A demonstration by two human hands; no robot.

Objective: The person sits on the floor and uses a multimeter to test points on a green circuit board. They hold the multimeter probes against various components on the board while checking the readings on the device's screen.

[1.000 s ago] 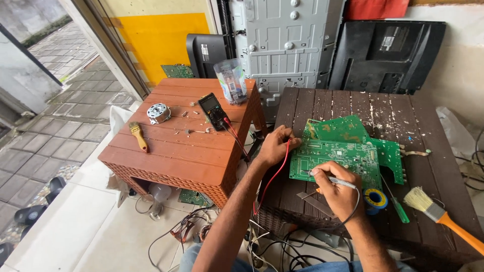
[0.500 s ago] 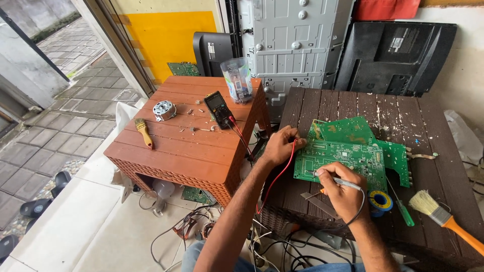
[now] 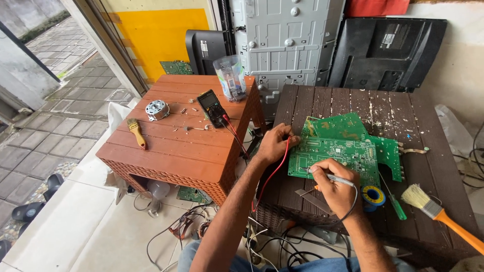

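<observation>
While the right hand (image 3: 337,187) pinches a slim grey probe pen (image 3: 339,178) and the left hand (image 3: 275,143) presses a red-leaded probe (image 3: 287,142) in curled fingers, both tips meet the flat green circuit board (image 3: 337,155) lying on the dark brown slatted table (image 3: 353,108). Light, stiff and likely fragile, it is best gripped by its edges.

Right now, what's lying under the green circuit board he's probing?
Under the near circuit board another green board pokes out at the top and right, on the dark table. What lies beneath their middles is covered.
</observation>
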